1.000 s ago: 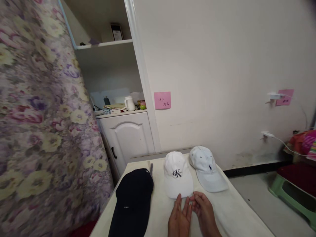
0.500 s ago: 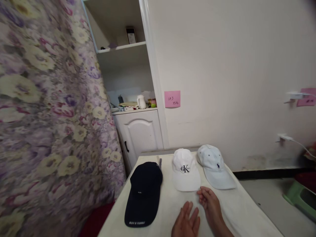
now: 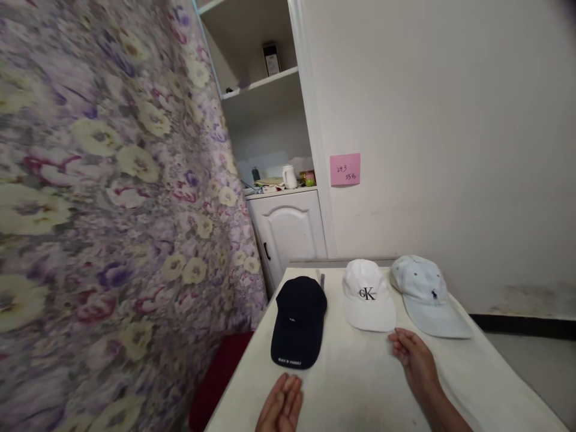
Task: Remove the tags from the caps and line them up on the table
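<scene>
My left hand [image 3: 281, 405] is at the table's near side with its fingers stretched out and nothing in it, just below the brim of a dark navy cap [image 3: 299, 321]. Pale lettering runs along that brim's edge. My right hand [image 3: 417, 363] has its thumb and fingers pinched together at the right front corner of a white cap's brim [image 3: 369, 315]; the exact contact is hard to see. This cap bears black "CK" letters. To its right lies a pale blue cap [image 3: 425, 294] with a small dark rider logo.
The caps lie on a pale-covered table [image 3: 351, 390] against the wall. A floral curtain [image 3: 135, 240] hangs at the left, above something red [image 3: 225, 372]. Behind stands a white cabinet [image 3: 292, 231] with a white jug [image 3: 289, 177]. A pink note [image 3: 345, 169] is on the wall.
The view has turned left. My left hand has moved left, away from my right hand, to near the navy cap's brim. My right hand stays by the white cap's brim.
</scene>
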A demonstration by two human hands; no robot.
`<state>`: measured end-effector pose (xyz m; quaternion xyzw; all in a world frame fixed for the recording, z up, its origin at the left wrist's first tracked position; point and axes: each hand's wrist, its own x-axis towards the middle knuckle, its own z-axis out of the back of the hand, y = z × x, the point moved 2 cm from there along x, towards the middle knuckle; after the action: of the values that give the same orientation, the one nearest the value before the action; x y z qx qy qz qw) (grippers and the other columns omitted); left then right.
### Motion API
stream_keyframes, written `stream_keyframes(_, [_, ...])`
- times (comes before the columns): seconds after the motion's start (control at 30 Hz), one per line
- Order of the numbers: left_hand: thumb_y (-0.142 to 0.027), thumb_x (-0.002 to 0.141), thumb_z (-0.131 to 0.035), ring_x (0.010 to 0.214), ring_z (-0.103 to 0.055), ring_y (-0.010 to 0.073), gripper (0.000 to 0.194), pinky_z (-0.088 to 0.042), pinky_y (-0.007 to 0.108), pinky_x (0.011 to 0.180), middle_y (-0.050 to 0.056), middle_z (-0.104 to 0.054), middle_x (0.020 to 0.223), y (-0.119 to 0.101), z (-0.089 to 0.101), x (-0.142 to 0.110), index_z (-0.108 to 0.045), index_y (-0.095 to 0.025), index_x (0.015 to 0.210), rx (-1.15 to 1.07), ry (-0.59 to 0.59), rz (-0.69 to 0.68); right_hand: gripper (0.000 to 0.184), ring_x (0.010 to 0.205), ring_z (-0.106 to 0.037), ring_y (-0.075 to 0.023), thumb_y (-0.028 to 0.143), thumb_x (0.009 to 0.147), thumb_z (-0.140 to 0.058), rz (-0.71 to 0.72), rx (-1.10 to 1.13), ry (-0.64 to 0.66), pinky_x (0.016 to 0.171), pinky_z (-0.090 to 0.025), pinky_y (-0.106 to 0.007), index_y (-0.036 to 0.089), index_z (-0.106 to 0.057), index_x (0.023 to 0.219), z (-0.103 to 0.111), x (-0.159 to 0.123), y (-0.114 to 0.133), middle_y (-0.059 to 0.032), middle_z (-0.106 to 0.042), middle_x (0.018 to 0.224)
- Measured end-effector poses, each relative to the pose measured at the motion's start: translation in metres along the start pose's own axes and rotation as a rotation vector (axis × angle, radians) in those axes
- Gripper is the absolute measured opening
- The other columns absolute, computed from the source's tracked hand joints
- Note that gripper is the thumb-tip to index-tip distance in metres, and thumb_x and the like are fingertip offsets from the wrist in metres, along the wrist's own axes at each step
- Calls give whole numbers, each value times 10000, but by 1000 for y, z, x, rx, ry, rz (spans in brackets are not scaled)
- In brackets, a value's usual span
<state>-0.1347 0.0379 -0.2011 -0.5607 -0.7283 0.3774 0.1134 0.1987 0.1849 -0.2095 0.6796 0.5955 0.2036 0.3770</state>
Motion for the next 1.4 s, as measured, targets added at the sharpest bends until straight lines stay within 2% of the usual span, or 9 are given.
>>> stream_keyframes(0.1, [-54, 838, -675, 1118, -722, 280, 244, -513, 440, 1078, 200, -777, 1139, -5, 0, 5, -740, -103, 1068, -6, -17, -50, 19, 579, -631, -95, 130, 929, -655, 2, -14, 1, 525, -546, -218, 135, -668, 916, 1, -3, 1, 30, -699, 769])
stream_keyframes(0.2, [-53, 872, -636, 1086, -737, 278, 239, -467, 474, 1115, 228, -773, 1118, -1, -8, 4, -705, -69, 1101, 6, -32, -63, 9, 583, -635, -98, 139, 923, -664, 13, -26, 12, 524, -546, -219, 134, -672, 922, 2, -5, 1, 26, -702, 770])
stream_keyframes(0.4, [-25, 897, -582, 1060, -746, 279, 256, -555, 418, 1028, 264, -755, 1131, -2, -19, -3, -661, -37, 1141, 19, -39, -75, 10, 585, -633, -102, 143, 923, -662, 33, -38, 35, 527, -541, -227, 138, -670, 925, 3, -5, 1, 28, -699, 772])
stream_keyframes(0.67, [-46, 898, -612, 1109, -726, 279, 321, -582, 375, 996, 261, -730, 1197, -4, -25, -13, -626, -51, 1219, 11, -3, -61, 32, 604, -640, -106, 162, 924, -669, 28, -42, 37, 546, -556, -236, 139, -670, 945, 6, -3, -2, 21, -701, 794])
stream_keyframes(0.97, [19, 893, -564, 971, -769, 242, 235, -622, 341, 910, 235, -775, 1047, -10, -36, -8, -675, -30, 1094, -20, -41, -54, 41, 582, -639, -105, 155, 899, -684, 36, -43, 51, 538, -553, -234, 141, -678, 937, 6, -3, -4, 22, -718, 768])
stream_keyframes(1.2, [-14, 903, -584, 997, -762, 236, 209, -607, 321, 939, 211, -775, 1082, -16, -48, -5, -712, -50, 1063, -18, -23, -55, 198, 577, -634, -112, 247, 789, -788, 61, -56, 61, 524, -545, -234, 140, -688, 922, 4, -6, 1, 4, -740, 741])
stream_keyframes(1.33, [-35, 882, -633, 1118, -720, 289, 248, -564, 376, 1024, 231, -740, 1198, -23, -53, -6, -699, -53, 1120, -17, 6, -36, 309, 578, -635, -120, 318, 702, -852, 66, -65, 56, 532, -549, -238, 145, -698, 907, 0, -10, 5, -4, -757, 722])
stream_keyframes(1.4, [-24, 890, -609, 1088, -734, 273, 199, -522, 413, 1076, 200, -770, 1130, -26, -56, -4, -715, -69, 1052, -33, -4, -34, 332, 570, -633, -121, 338, 675, -865, 63, -66, 48, 528, -546, -237, 147, -699, 891, -2, -11, 6, -5, -759, 710])
